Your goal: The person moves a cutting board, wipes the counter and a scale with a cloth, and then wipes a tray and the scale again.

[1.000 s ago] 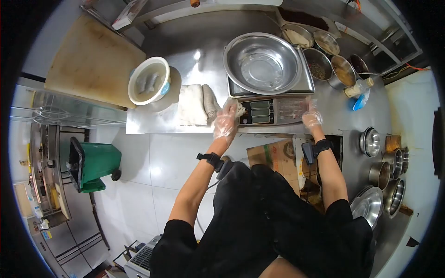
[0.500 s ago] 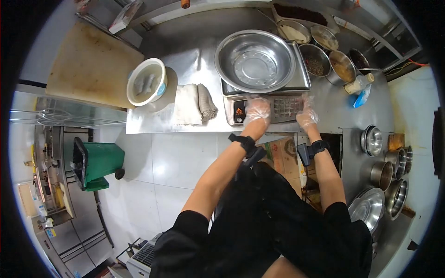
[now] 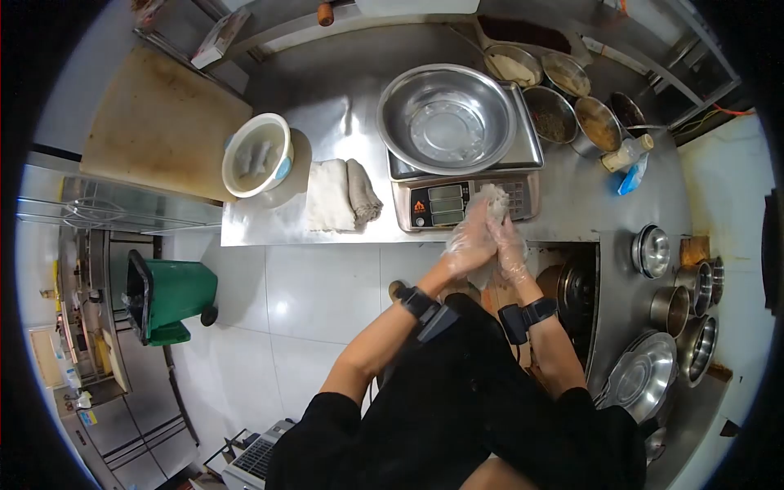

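The left hand (image 3: 469, 242) and the right hand (image 3: 509, 247), both in clear plastic gloves, met over the front edge of the steel worktop (image 3: 371, 77), their fingertips overlapping in front of the keypad of the digital scale (image 3: 398, 200). Crumpled, whitish material showed at the fingertips; whether it was loose glove plastic or something held could not be told, nor how far either grip was open.

The scale stood along the front edge, right of the middle, its display and keypad facing the person. On its platform sat a wide stainless steel basin (image 3: 447, 120), upright, its rim reaching past the platform on the left.

Left of the scale, near the front edge, lay a folded white cloth (image 3: 329, 196) with a rolled grey cloth (image 3: 362, 193) against its right side. Near the left edge stood a white bowl (image 3: 282, 167) holding liquid and pale pieces, beside a large stained board (image 3: 167, 122).

Toward the far right corner, metal pots (image 3: 551, 114) with food inside stood grouped together. A squeeze bottle (image 3: 627, 153) and a blue packet (image 3: 631, 178) lay together near the right edge.
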{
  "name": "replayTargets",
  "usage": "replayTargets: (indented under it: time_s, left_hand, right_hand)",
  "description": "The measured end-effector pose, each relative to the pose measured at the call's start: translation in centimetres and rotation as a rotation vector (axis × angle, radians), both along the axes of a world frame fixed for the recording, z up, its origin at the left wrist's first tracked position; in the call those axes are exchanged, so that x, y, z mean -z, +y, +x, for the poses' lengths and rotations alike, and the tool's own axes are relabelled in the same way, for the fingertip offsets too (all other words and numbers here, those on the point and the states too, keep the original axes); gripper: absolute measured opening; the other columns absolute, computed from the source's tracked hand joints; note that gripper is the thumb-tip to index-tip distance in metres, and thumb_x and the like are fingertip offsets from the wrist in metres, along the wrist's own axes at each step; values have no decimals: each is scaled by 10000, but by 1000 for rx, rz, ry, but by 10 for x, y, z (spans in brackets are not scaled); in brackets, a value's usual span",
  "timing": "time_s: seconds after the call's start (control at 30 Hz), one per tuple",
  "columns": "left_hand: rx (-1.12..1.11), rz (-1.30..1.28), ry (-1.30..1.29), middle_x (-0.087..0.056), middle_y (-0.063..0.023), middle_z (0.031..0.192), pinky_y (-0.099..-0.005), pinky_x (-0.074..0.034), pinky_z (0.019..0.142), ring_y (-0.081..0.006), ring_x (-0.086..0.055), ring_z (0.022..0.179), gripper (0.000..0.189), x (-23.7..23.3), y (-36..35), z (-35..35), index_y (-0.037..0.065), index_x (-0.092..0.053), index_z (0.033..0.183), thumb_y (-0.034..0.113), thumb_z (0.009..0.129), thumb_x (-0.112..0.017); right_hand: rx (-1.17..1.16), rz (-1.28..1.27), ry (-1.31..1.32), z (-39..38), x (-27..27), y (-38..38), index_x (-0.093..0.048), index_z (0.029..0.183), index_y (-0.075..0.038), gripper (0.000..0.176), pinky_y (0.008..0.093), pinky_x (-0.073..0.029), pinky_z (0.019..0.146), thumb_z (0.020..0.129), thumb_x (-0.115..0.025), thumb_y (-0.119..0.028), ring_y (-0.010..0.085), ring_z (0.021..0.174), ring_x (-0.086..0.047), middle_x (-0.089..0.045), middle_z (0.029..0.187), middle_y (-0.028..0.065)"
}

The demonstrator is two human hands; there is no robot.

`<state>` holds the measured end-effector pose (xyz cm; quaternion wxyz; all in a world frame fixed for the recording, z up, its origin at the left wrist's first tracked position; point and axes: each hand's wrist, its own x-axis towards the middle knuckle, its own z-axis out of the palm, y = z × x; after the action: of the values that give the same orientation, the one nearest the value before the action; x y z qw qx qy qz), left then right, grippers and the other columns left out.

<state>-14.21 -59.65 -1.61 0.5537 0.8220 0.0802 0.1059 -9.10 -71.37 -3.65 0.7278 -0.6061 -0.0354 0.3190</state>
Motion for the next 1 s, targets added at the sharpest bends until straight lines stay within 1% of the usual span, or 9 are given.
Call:
replayTargets:
  time_s: [0.07,0.13,0.23,0.3,0.4,0.47,0.63,0.93,1.0]
  left_hand:
    - [153,18,137,-401,-207,1447,-394,-385,1059,-324,-465,1284,627,-21,26,-19,24,-395,1402,196,841,-618]
    - [29,-61,167,-484,-203,1383,-374,-445,1000,-296,-545,1204,542,-13,53,-38,17,-464,1348,157,844,-607]
    - [-458,253,12,-649,-169,1096,-414,-480,903,-331,-620,1015,361,52,106,-59,48,-556,1200,135,850,-581]
    - [-535,370,124,-632,-195,1125,-433,-478,900,-369,-603,1036,431,65,122,-65,38,-538,1233,166,828,-610]
    - [-461,412,295,-582,-235,1229,-440,-452,952,-388,-575,1106,612,79,130,-50,19,-486,1316,254,790,-693]
    - [-459,398,226,-540,-247,1279,-440,-450,955,-398,-559,1125,687,82,134,-38,21,-439,1356,255,763,-693]
    - [-303,535,195,-517,-247,1291,-440,-484,901,-396,-577,1080,652,84,141,-20,41,-409,1359,148,755,-629]
    - [-268,626,398,-564,-177,1255,-453,-513,834,-368,-612,1018,476,61,134,-18,113,-460,1307,271,882,-606]
    - [-302,655,429,-570,-175,1241,-455,-511,839,-365,-610,1022,474,59,131,-19,115,-466,1302,278,880,-611]
  right_hand:
    - [8,-84,-83,-7,-5,5,-343,1448,-35,716,350,-356,1054,918,-590,-449,255,1267,-464,-438,1428,118]
    - [-99,-315,-282,-4,2,11,-383,1420,-52,676,364,-392,1024,908,-602,-436,282,1229,-500,-449,1419,128]
    - [-272,-659,-960,-7,-7,38,-490,1341,-178,544,392,-510,874,856,-644,-370,306,1055,-593,-520,1277,135]
    - [-434,-797,-1278,-9,-19,63,-528,1307,-253,498,405,-542,763,822,-643,-254,278,898,-602,-544,1061,113]
    - [-351,-893,-1592,-5,-12,107,-566,1268,-264,469,403,-530,681,808,-618,-184,273,826,-586,-535,1024,113]
    - [-307,-894,-1625,-2,5,127,-617,1186,-244,401,419,-504,626,793,-595,-170,280,797,-582,-540,1016,119]
    - [-412,-1214,-1402,-2,22,143,-623,1176,-206,287,435,-502,700,911,-521,-245,298,874,-593,-568,1020,136]
    - [-508,-1256,-1299,22,22,115,-581,1278,-236,434,442,-533,680,864,-489,-143,327,892,-624,-602,1050,162]
    - [-625,-1411,-1302,35,11,95,-576,1287,-210,427,444,-539,678,873,-481,-161,321,888,-630,-625,1015,162]
